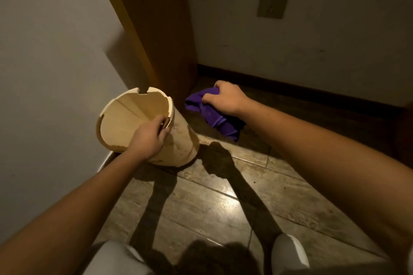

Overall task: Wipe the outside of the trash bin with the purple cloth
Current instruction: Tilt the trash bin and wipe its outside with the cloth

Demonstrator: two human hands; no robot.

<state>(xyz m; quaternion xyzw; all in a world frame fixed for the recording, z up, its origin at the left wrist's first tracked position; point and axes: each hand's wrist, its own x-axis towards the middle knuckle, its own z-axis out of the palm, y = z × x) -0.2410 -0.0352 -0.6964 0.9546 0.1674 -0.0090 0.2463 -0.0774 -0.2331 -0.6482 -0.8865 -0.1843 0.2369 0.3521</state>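
The trash bin [143, 127] stands on the tiled floor [223, 196], tilted, its long axis leaning so the open mouth points up and toward the white wall [44, 62]; the left hand [149, 138] has its grip closed on the near rim, fingers curled over the edge, so that part of the rim and side is hidden; beyond that grip the rim shows notches; the right hand [223, 99] has its grip closed on the purple cloth [212, 116], which lies crumpled on the floor just right of the bin, its far folds lost in shadow below the wooden door frame [156, 29]; the lower frame edge cuts off both forearms.
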